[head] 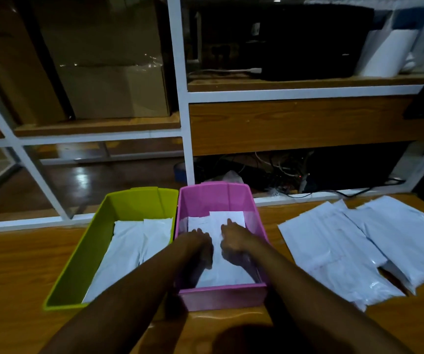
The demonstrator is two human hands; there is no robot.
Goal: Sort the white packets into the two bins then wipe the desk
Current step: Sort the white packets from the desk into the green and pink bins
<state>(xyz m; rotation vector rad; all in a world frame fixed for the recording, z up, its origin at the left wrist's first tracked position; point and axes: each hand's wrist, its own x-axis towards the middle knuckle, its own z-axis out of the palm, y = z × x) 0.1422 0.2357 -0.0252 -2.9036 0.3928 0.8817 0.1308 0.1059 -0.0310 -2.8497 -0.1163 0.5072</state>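
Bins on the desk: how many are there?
2. The green bin stands on the left, and the pink bin is right beside it on its right. No other bin shows.

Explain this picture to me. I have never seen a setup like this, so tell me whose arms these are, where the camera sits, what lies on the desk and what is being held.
There is no machine here. The two bare arms belong to a person, and the single picture comes from a camera worn on that person's head, looking forward and down.

The left hand and the right hand both reach into the pink bin and rest on the white packets inside it. Neither hand seems to grip or lift anything.

Directly to its left stands the green bin, with more packets in it. Both bins sit on the wooden desk.

To the right, loose packets lie spread on the desk. Dim shelves stand behind.
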